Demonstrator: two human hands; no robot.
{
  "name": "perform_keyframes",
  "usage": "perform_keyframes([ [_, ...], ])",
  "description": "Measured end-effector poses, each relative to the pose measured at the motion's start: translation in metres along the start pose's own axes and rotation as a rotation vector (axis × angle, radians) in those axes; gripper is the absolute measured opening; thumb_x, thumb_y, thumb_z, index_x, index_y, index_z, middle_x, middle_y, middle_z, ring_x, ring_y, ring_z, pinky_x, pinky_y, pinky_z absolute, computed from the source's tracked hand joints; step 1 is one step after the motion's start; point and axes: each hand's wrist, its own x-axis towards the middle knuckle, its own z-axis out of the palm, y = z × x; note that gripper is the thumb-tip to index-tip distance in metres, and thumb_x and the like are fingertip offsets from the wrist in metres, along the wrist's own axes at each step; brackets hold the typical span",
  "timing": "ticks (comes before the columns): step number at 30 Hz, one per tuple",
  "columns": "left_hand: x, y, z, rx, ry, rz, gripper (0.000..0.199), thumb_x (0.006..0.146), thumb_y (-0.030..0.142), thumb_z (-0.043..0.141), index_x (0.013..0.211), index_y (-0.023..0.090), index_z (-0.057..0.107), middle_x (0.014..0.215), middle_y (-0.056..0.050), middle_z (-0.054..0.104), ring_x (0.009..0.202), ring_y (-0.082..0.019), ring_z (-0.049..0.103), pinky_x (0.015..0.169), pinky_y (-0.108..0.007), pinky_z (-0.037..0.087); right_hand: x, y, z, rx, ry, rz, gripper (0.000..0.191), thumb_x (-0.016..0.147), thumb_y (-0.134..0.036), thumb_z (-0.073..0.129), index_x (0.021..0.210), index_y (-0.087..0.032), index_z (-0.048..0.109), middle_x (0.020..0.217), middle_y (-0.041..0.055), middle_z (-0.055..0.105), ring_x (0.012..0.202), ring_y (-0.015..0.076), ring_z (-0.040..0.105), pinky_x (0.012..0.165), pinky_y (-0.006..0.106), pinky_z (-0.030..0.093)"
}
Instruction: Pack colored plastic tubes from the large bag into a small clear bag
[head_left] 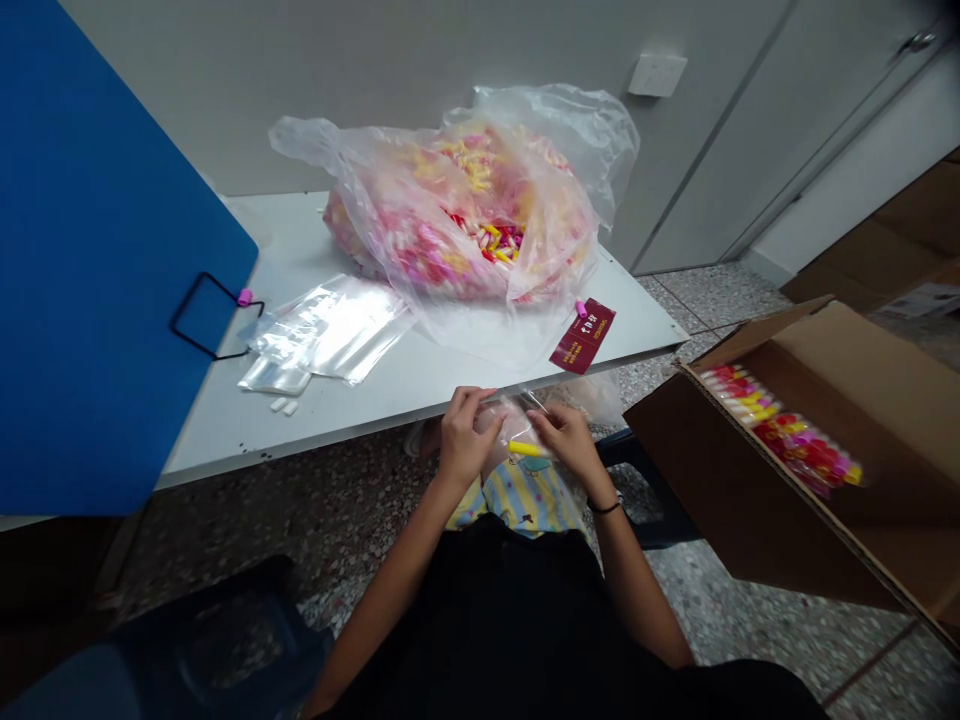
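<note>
At the front edge of the white table [405, 395], above the lap, a clear plastic bag [504, 415] is stretched between both hands. My left hand [466, 432] pinches its left side. My right hand [566, 440] has its fingers closed on the right side. A yellow tube-shaped piece [525, 449] with a pale end lies between the hands; whether it is inside the bag or under it I cannot tell. Behind the hands stands a large translucent sack [390, 215], its mouth spread, full of small red, pink, yellow and white tubes [495, 240].
Flat clear bags [330, 330] lie in a stack on the table's left, near two small white pieces [283, 406]. A dark red card [584, 337] lies at right. An open cardboard box [765, 470] holds filled packs [795, 425]. A blue panel [112, 270] rises at left.
</note>
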Motion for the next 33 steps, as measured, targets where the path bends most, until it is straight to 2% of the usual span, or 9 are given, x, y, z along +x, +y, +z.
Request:
perform_keyframes([
  [3,-0.002,-0.013,-0.002,0.03,-0.054,-0.056,0.011,0.077,0.02,0.059,0.087,0.018,0.063,0.082,-0.002,0.056,0.067,-0.012,0.052,0.064,-0.024,0.044,0.007,0.004,0.005,-0.068,-0.067,-0.043,0.039,0.085,-0.039,0.054,0.053,-0.018,0.047,0.045,-0.0037,0.046,0.046,0.0106,0.042,0.048,0.022,0.029],
  [9,-0.015,-0.036,-0.005,-0.035,-0.116,-0.27,0.017,0.069,0.02,0.062,0.087,0.019,0.062,0.065,0.002,0.058,0.059,-0.013,0.051,0.06,-0.024,0.04,0.015,0.026,0.021,-0.226,-0.199,-0.103,0.027,0.08,-0.039,0.061,0.063,-0.017,0.06,0.048,-0.0032,0.051,0.046,0.0104,0.045,0.049,0.021,0.028],
  [13,-0.025,-0.043,-0.009,-0.079,-0.121,-0.348,0.01,0.069,0.022,0.061,0.077,0.018,0.064,0.06,0.001,0.059,0.058,-0.013,0.051,0.057,-0.023,0.037,0.014,0.04,0.033,-0.343,-0.227,-0.127,0.028,0.081,-0.042,0.061,0.066,-0.019,0.061,0.053,-0.0004,0.057,0.05,0.0126,0.05,0.051,0.021,0.028],
  [17,-0.032,-0.049,-0.016,-0.023,-0.229,-0.329,0.009,0.074,0.023,0.055,0.071,0.018,0.062,0.066,0.0,0.062,0.063,-0.015,0.055,0.061,-0.024,0.039,0.012,0.047,0.043,-0.42,-0.212,-0.117,0.03,0.077,-0.049,0.063,0.071,-0.019,0.062,0.059,0.0028,0.061,0.056,0.0162,0.056,0.053,0.023,0.029],
  [21,-0.037,-0.051,-0.022,0.057,-0.275,-0.221,0.009,0.077,0.018,0.05,0.077,0.019,0.059,0.094,-0.005,0.067,0.089,-0.019,0.061,0.078,-0.03,0.045,0.011,0.045,0.041,-0.343,-0.185,-0.141,0.033,0.076,-0.05,0.064,0.087,-0.019,0.063,0.067,0.003,0.063,0.061,0.0169,0.057,0.057,0.024,0.036],
  [24,-0.041,-0.051,-0.024,0.09,-0.216,-0.134,0.009,0.077,0.015,0.051,0.073,0.019,0.058,0.106,-0.008,0.065,0.105,-0.021,0.057,0.092,-0.036,0.042,0.005,0.043,0.029,-0.205,0.015,-0.147,0.031,0.085,-0.043,0.055,0.101,-0.017,0.061,0.084,0.0069,0.064,0.077,0.0187,0.058,0.073,0.028,0.043],
  [26,-0.044,-0.051,-0.025,0.036,-0.187,-0.185,0.008,0.077,0.017,0.052,0.07,0.018,0.057,0.105,-0.009,0.065,0.103,-0.022,0.058,0.089,-0.036,0.046,-0.005,0.045,0.017,-0.162,0.212,-0.06,0.03,0.087,-0.039,0.05,0.104,-0.016,0.059,0.092,0.0095,0.062,0.086,0.0209,0.056,0.081,0.033,0.043],
  [28,-0.046,-0.052,-0.025,-0.101,-0.183,-0.33,0.007,0.076,0.022,0.055,0.07,0.018,0.054,0.1,-0.009,0.066,0.097,-0.021,0.062,0.082,-0.034,0.05,-0.02,0.051,0.006,-0.136,0.327,0.115,0.033,0.084,-0.041,0.052,0.104,-0.015,0.057,0.091,0.0095,0.061,0.085,0.0224,0.056,0.079,0.036,0.044],
  [33,-0.047,-0.052,-0.025,-0.509,-0.396,-0.665,0.021,0.077,0.035,0.058,0.076,0.019,0.044,0.087,-0.007,0.069,0.088,-0.021,0.066,0.081,-0.036,0.051,-0.068,0.07,-0.001,0.081,0.364,0.562,0.058,0.071,-0.055,0.062,0.111,-0.016,0.045,0.072,0.0008,0.057,0.06,0.0186,0.055,0.06,0.031,0.046],
])
